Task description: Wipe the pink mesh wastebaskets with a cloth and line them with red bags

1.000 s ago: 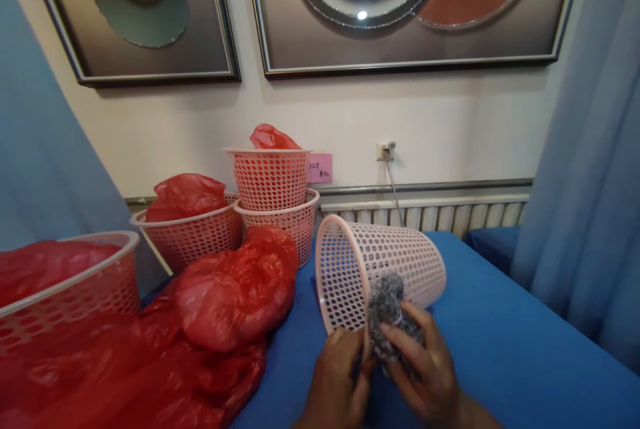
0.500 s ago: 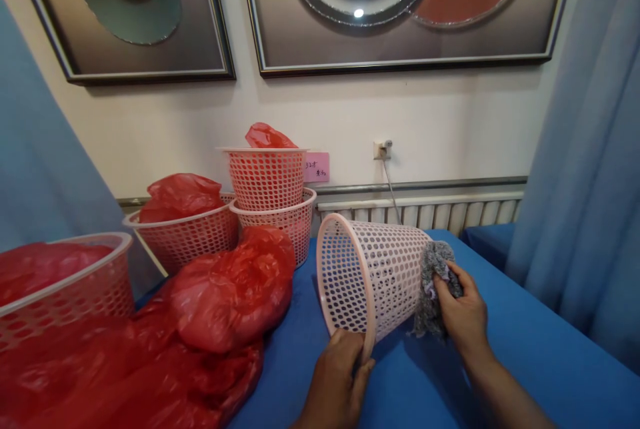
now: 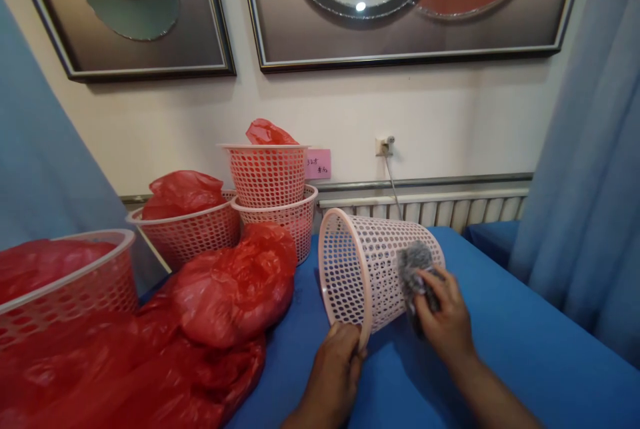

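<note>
A pale pink perforated plastic wastebasket (image 3: 383, 255) lies tipped on its side on the blue-covered table (image 3: 500, 322), its mouth facing left. My left hand (image 3: 335, 365) is closed around the lower part of its rim. In my right hand (image 3: 447, 315) is a bunched grey cloth (image 3: 415, 265), which rests against the basket's outer wall, partway between rim and base. The right fingers are slightly blurred, and part of the cloth is hidden behind them.
Crumpled red plastic bags (image 3: 230, 289) spread over the table's left side. Behind them stand several pink baskets with red bags, including one basket (image 3: 267, 175) stacked in another (image 3: 297, 219). A radiator (image 3: 460, 211) runs along the wall; a blue curtain (image 3: 585, 169) hangs right.
My right hand has slid the grey cloth left along the basket's wall, away from the base. My left hand still grips the rim, and the basket has barely moved.
</note>
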Demonstrator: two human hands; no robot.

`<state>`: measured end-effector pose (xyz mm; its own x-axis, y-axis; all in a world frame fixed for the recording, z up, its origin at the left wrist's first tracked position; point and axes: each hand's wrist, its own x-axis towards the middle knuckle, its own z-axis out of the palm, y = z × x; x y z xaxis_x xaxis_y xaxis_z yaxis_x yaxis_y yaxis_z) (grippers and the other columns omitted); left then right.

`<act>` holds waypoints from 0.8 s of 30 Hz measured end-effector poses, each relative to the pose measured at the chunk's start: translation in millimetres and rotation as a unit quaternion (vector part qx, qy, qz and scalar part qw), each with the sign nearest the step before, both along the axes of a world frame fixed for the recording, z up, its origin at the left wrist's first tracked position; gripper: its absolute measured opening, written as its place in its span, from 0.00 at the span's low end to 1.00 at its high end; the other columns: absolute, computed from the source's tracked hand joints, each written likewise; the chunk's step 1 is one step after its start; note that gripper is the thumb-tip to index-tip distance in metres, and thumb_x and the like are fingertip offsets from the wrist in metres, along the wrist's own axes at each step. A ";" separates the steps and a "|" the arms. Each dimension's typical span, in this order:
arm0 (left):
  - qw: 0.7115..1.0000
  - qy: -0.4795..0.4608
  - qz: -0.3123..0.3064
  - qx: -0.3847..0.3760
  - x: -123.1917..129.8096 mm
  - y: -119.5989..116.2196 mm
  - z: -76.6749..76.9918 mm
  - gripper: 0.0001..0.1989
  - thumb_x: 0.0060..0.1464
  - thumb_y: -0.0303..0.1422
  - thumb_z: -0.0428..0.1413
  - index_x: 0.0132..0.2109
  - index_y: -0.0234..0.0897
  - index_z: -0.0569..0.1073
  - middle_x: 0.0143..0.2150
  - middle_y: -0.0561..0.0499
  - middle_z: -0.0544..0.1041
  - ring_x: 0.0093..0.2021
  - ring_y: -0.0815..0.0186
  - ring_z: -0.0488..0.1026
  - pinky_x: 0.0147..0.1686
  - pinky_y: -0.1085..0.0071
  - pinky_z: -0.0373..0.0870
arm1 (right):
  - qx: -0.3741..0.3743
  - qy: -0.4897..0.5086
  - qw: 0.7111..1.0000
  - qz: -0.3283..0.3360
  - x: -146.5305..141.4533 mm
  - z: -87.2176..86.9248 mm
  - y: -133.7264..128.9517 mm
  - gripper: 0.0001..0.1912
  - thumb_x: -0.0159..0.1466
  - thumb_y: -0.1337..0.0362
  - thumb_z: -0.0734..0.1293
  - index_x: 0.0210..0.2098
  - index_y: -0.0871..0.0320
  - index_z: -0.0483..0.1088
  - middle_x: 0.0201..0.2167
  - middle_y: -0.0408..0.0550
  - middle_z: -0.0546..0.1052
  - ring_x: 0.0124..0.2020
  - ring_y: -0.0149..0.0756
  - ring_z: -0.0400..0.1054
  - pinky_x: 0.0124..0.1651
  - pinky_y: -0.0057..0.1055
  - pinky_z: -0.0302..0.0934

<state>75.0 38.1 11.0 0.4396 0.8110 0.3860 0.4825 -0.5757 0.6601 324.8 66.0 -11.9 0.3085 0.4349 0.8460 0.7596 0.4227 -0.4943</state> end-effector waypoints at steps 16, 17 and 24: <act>0.999 0.030 -0.003 0.015 2.2 2.2 -8.0 0.11 0.57 0.19 0.47 0.34 0.39 0.68 0.38 0.47 0.77 0.40 0.59 0.72 0.40 0.66 0.66 | 0.063 -0.120 0.984 0.113 -43.9 7.5 -39.7 0.21 0.68 0.70 0.66 0.59 0.49 0.73 0.65 0.54 0.67 0.63 0.48 0.69 0.59 0.46 0.72; 0.999 0.035 0.002 0.005 2.5 2.2 -5.9 0.10 0.59 0.21 0.48 0.34 0.39 0.68 0.37 0.47 0.77 0.40 0.59 0.72 0.40 0.66 0.66 | 0.049 -0.091 0.991 0.087 -34.1 6.8 -31.5 0.19 0.68 0.68 0.66 0.57 0.50 0.74 0.64 0.55 0.68 0.62 0.49 0.69 0.60 0.49 0.71; 0.998 0.068 -0.007 -0.007 5.6 -1.6 3.9 0.11 0.62 0.23 0.47 0.32 0.40 0.63 0.36 0.48 0.75 0.41 0.59 0.72 0.40 0.67 0.64 | -0.023 0.183 0.979 -0.085 34.7 8.8 19.3 0.20 0.66 0.50 0.68 0.49 0.59 0.78 0.48 0.57 0.78 0.53 0.52 0.73 0.62 0.58 0.65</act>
